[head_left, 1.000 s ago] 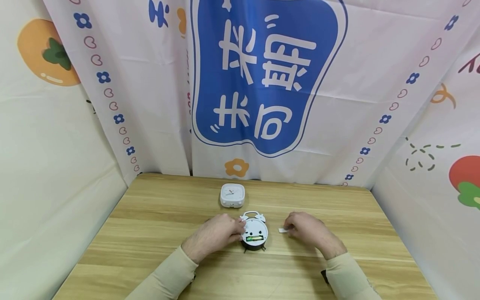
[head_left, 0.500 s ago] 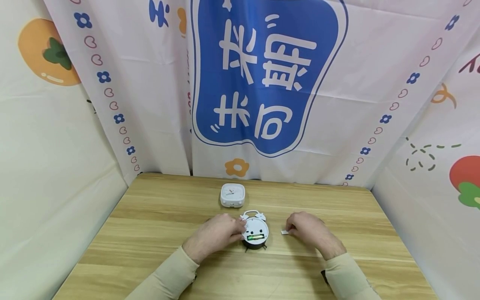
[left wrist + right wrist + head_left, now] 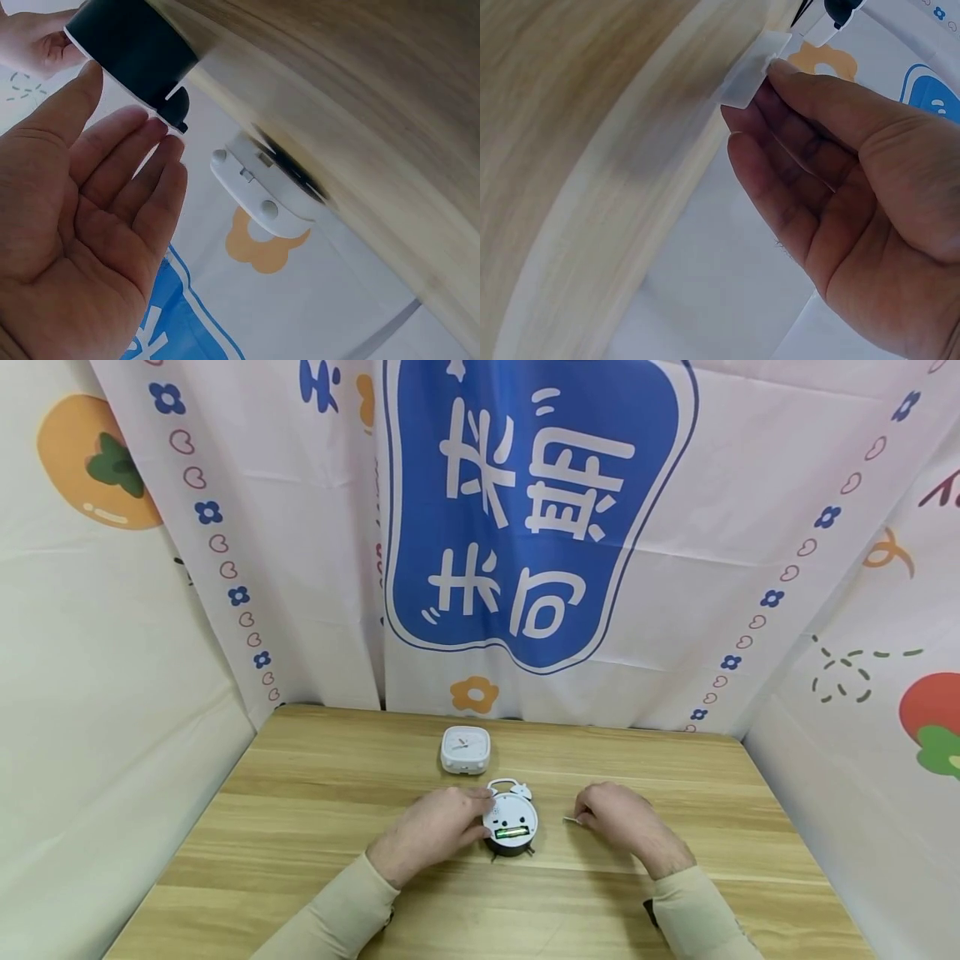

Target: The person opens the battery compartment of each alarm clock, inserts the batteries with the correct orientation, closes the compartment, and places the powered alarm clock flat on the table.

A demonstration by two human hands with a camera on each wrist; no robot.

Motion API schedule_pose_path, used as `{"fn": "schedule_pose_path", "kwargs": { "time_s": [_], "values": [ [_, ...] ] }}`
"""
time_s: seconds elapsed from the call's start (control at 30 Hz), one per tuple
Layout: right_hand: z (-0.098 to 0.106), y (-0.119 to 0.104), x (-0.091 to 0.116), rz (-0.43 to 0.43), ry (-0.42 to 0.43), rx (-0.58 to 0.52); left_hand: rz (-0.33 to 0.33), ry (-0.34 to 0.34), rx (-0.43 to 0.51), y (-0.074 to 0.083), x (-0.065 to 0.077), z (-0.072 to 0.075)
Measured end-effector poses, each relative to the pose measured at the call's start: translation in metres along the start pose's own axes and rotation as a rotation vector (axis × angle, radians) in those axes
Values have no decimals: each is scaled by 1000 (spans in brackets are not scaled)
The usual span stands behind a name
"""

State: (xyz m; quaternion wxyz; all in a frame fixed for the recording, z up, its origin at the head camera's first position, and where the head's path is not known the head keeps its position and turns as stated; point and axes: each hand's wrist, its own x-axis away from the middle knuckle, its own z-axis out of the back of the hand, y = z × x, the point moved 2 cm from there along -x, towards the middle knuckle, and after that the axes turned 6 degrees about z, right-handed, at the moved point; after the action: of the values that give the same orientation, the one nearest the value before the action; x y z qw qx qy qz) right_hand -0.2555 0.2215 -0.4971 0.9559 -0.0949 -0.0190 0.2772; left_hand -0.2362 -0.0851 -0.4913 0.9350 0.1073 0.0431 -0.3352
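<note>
A twin-bell alarm clock [image 3: 498, 811], white-backed with a dark body [image 3: 127, 46], lies back side up, feet toward me. A green battery [image 3: 513, 832] shows in its uncovered slot. My left hand [image 3: 437, 828] is at the clock's left edge, its extended fingers near the bell and thumb lower down; the left wrist view shows the palm open and fingertips right at the rim. To the right of the clock, my right hand [image 3: 621, 820] pinches a small white battery cover [image 3: 754, 71] between thumb and fingers, close over the table.
A white rounded-square clock [image 3: 466, 747] stands behind the alarm clock, dial facing me. The wooden table [image 3: 337, 760] ends at a printed curtain [image 3: 322, 568] at the back, with more hanging cloth on both sides.
My left fingers have spread along the clock's edge, toward the bell. The right hand has turned the battery cover so it appears thinner and shifted slightly right. The clock has moved slightly.
</note>
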Motion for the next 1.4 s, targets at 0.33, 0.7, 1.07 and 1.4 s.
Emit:
{"fn": "schedule_pose_path", "kwargs": {
  "time_s": [0.33,0.7,1.07,1.4],
  "values": [
    [-3,0,-2,-3,10,44,33,47,11,0,-1,-5],
    [-4,0,-3,14,15,51,122,66,101,-2,-2,-7],
    [3,-8,-6,102,45,66,155,76,119,-2,-3,-8],
    [8,-18,-6,245,172,119,151,69,107,-1,-4,-10]
  ]
}}
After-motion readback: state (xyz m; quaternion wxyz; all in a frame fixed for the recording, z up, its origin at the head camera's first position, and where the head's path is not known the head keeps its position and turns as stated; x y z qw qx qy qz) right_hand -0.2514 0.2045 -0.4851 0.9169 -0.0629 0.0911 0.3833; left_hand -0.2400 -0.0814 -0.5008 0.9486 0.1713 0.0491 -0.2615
